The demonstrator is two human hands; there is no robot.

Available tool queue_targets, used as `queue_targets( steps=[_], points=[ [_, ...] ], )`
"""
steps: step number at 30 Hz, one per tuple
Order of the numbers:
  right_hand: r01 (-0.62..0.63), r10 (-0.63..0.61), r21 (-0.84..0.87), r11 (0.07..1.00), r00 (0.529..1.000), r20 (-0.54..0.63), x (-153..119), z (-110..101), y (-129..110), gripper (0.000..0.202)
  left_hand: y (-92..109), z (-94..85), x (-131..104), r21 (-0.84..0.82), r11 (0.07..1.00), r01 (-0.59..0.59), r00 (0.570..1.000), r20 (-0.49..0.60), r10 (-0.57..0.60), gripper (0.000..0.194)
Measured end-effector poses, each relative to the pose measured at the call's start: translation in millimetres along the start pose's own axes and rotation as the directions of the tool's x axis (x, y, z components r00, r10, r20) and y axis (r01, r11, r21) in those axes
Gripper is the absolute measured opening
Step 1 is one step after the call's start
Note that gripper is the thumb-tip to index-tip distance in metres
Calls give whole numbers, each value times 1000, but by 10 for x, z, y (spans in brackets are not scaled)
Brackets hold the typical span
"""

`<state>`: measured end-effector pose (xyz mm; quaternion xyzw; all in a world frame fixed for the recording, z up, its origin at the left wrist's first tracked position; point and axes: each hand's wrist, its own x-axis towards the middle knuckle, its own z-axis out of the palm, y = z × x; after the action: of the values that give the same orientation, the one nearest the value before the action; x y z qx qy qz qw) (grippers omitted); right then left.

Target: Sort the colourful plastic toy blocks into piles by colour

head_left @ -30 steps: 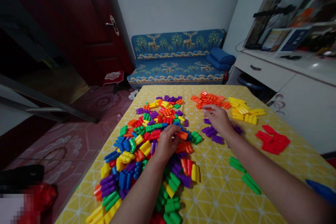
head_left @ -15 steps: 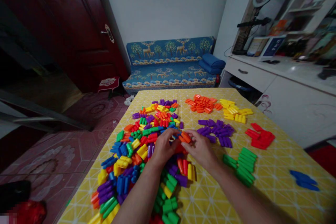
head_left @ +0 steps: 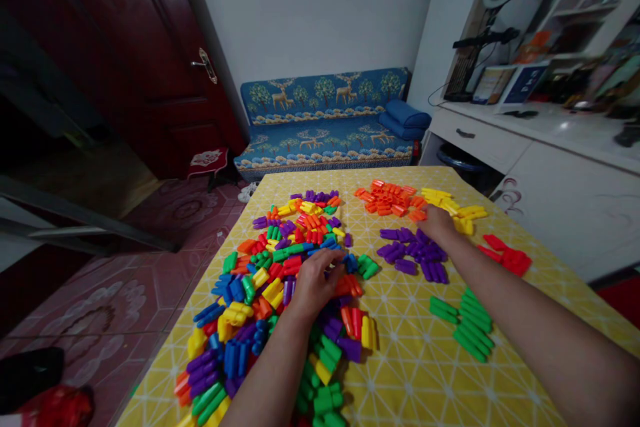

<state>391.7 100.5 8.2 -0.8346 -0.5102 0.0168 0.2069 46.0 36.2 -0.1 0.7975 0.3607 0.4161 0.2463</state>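
My left hand rests over the right side of a mixed heap of plastic building blocks, fingers curved, a gap between thumb and forefinger, nothing visible held. Blue blocks and a green block lie just past its fingertips. Across the table, my right hand is closed at an orange block, at the edge of the orange pile; its fingertips are partly hidden. Below it lies a purple pile, and yellow blocks are beside and behind the hand.
Red blocks and green blocks lie in separate groups on the right, near my right forearm. A yellow patterned cloth covers the table. Beyond stand a blue sofa and a white cabinet.
My right hand has left my left hand and moved right and away, carrying an orange block to the orange pile. My left hand stays over the heap.
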Motion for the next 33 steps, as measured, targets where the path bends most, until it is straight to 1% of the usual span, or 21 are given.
queue_targets(
  steps=[4,7,10,12,15,17,19,22,26,30,33],
  points=[
    [59,-58,62,996,998,-12,-72,42,-33,43,-5,-7,6,11,1000,-9,1000,11,9,16],
    [112,-111,110,988,994,-17,-187,7,-75,48,8,-19,9,15,1000,-18,1000,11,18,15],
    [205,-202,154,967,979,-35,-407,-61,-198,43,20,-29,12,36,999,-8,1000,14,8,14],
    [319,-320,215,923,947,-28,-627,-101,-336,35,20,-35,13,65,998,8,1000,25,-9,15],
    [466,-496,321,825,868,14,-1033,-110,-573,29,10,-41,13,105,994,29,999,40,-34,15],
    [506,-560,360,784,827,56,-1305,-71,-705,34,4,-41,10,120,992,37,998,42,-42,15],
    [514,-583,378,770,808,89,-1539,-3,-798,43,7,-41,9,124,991,41,998,43,-46,15],
    [475,-547,386,791,831,99,-1786,113,-890,54,38,-46,14,91,995,34,998,55,-39,15],
    [425,-497,403,810,863,89,-1973,207,-1009,61,96,-69,27,40,999,-30,994,108,25,23],
    [414,-491,447,793,869,66,-2072,201,-1104,49,131,-97,35,71,996,-48,980,196,34,28],
    [396,-484,481,783,872,70,-2099,124,-1079,42,138,-113,36,61,998,-28,977,215,14,30]
  ],
)
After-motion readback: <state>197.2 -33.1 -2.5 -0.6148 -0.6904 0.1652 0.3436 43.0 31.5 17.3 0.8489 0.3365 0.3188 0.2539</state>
